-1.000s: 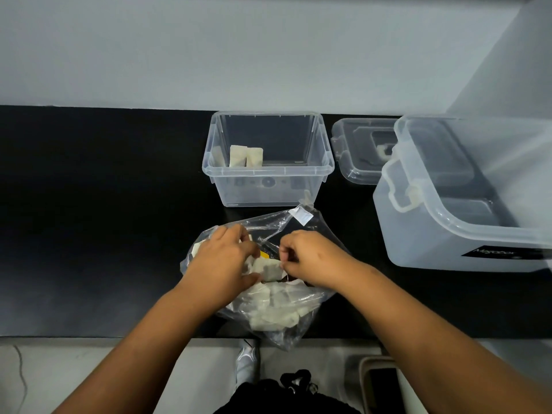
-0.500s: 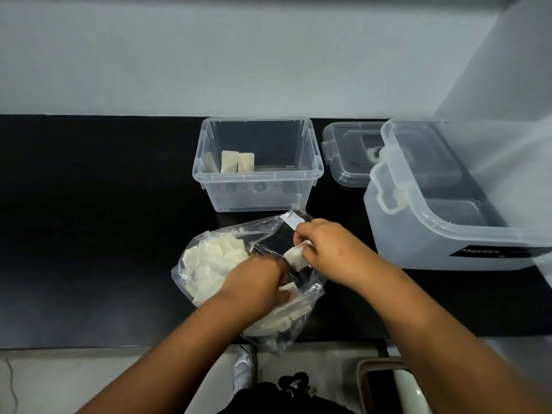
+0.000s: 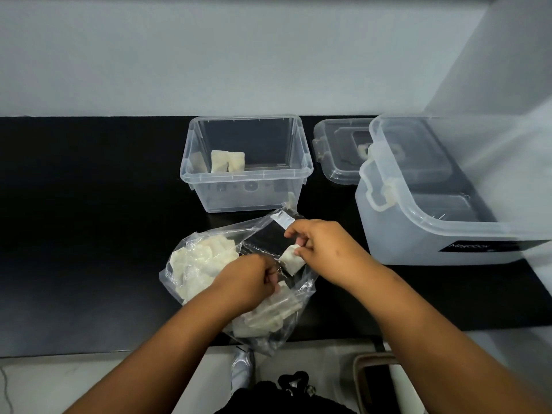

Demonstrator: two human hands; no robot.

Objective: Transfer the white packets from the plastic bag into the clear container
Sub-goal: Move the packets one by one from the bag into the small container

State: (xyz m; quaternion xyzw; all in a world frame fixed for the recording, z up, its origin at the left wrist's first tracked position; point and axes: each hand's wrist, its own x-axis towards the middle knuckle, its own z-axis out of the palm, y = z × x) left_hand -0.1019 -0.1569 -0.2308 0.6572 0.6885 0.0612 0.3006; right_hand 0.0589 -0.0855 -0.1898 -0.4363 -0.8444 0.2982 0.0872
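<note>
Pinching one packet (image 3: 291, 259) in my right hand (image 3: 322, 249); left hand (image 3: 248, 282) curled, gripping the bag (image 3: 191, 264); I'd lift clear, then drop into the container (image 3: 246, 174).

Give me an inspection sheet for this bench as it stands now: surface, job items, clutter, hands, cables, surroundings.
Surface: black countertop, against a pale wall.
Job's things: plastic bag lies at the front edge, many white packets inside; clear container behind it, open, at least two packets standing at its left end.
Clutter: large translucent bin on the right; a clear lid behind it.
Hands: right hand pinches one white packet at the bag's mouth; left hand grips the bag's plastic.
Cables: a thin line at the lower left edge, possibly a cord; cannot tell.
Surroundings: pale floor below, dark items at the bottom of view, unclear.
</note>
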